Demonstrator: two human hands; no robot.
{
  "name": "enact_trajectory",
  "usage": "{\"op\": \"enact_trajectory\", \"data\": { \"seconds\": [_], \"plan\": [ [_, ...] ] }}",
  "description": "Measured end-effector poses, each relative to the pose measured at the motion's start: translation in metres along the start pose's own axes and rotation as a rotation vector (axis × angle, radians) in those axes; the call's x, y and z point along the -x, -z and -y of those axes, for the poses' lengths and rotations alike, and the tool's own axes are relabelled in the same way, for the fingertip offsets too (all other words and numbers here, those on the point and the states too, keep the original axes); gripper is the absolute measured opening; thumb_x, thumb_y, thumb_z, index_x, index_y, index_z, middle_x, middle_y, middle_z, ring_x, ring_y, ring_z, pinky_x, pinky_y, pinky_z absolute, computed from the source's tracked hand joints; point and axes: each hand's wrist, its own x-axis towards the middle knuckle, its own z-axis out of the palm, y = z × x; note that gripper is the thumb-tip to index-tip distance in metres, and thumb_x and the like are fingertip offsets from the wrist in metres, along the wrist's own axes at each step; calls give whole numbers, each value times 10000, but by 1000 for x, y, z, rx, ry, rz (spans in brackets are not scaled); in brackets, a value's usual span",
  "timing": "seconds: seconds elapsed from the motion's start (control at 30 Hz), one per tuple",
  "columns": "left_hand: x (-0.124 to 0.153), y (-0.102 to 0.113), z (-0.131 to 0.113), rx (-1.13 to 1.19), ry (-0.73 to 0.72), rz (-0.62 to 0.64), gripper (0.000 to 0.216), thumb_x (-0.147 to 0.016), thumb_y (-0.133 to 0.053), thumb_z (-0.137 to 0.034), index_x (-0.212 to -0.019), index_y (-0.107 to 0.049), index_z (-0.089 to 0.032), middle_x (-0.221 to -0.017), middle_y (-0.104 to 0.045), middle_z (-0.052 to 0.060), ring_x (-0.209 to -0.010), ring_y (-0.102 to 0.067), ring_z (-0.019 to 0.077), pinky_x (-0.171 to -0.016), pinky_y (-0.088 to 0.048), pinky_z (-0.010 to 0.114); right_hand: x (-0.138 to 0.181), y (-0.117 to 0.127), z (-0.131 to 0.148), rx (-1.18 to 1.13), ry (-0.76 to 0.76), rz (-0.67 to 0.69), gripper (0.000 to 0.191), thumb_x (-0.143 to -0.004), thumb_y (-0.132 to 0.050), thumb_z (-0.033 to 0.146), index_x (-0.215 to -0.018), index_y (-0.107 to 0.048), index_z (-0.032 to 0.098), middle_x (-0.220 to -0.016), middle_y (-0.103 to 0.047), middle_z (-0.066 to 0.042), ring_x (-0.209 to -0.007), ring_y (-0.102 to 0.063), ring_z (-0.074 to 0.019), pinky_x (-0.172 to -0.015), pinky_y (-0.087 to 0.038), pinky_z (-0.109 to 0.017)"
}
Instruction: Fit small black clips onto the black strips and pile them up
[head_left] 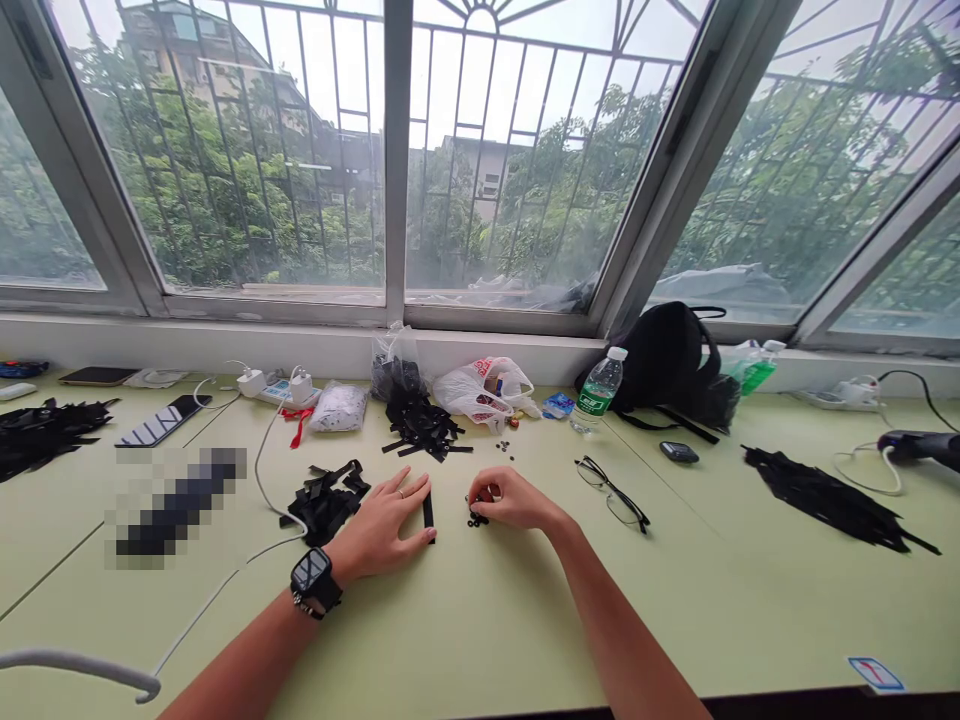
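My left hand (382, 530) lies flat on the pale green table (480, 620), fingers stretched out, its fingertips pressing on a short black strip (428, 511). A smartwatch sits on that wrist. My right hand (510, 498) is curled in a pinch over a small cluster of black rings (475, 518), just right of the strip. What the pinch holds is too small to name. A heap of black strips (324, 500) lies left of my left hand. Another pile of black strips (421, 425) sits further back.
Glasses (613, 492) lie right of my right hand. Behind are plastic bags (484, 388), a water bottle (598, 392), a black backpack (675, 365), chargers with a white cable (259, 470), and phones at the left. More black strips (825, 495) lie far right.
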Motion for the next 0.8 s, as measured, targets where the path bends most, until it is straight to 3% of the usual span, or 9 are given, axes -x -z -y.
{"op": "enact_trajectory", "data": {
  "seconds": [0.4, 0.63, 0.8],
  "plan": [
    [0, -1, 1, -6, 7, 16, 720, -964, -571, -552, -1602, -345, -306, -1661, -330, 31, -1565, -196, 336, -1244, -289, 512, 1, -7, -1, 124, -43, -46, 60, -750, -684, 184, -794, -724, 192, -782, -693, -3, -675, -596, -141, -648, -437, -234],
    [0, 2, -1, -29, -6, 48, 710, -956, -564, -598, -1590, -363, -349, -1668, -318, 17, -1573, -154, 353, -1237, -283, 529, 4, -15, 14, 319, 4, -67, 92, -835, -604, 154, -827, -664, 223, -846, -686, 0, -734, -591, -147, -676, -404, -250],
    [1, 2, -1, -29, -8, 46, 709, -959, -554, -614, -1589, -365, -351, -1668, -322, 21, -1572, -161, 351, -1239, -279, 526, 4, -18, 16, 336, 16, -61, 73, -899, -544, 169, -882, -593, 220, -890, -650, -9, -779, -566, -162, -704, -399, -276]
  ]
}}
